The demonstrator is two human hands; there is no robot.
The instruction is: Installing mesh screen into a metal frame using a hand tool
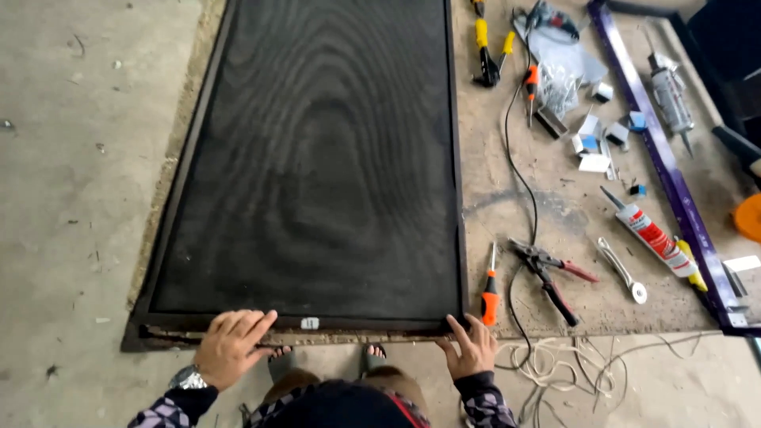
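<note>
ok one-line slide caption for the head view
Left hand and right hand press the near edge of a dark mesh screen frame, tools scattered alongside.

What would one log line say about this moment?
left hand: flat on screen frame | right hand: on frame corner | orange screwdriver: beside right hand

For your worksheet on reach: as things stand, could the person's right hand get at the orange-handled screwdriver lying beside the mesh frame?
Probably yes. The right hand rests on the frame's near corner, and the orange-handled screwdriver lies just beside its fingers with nothing between them; the pliers lie farther off.
</note>
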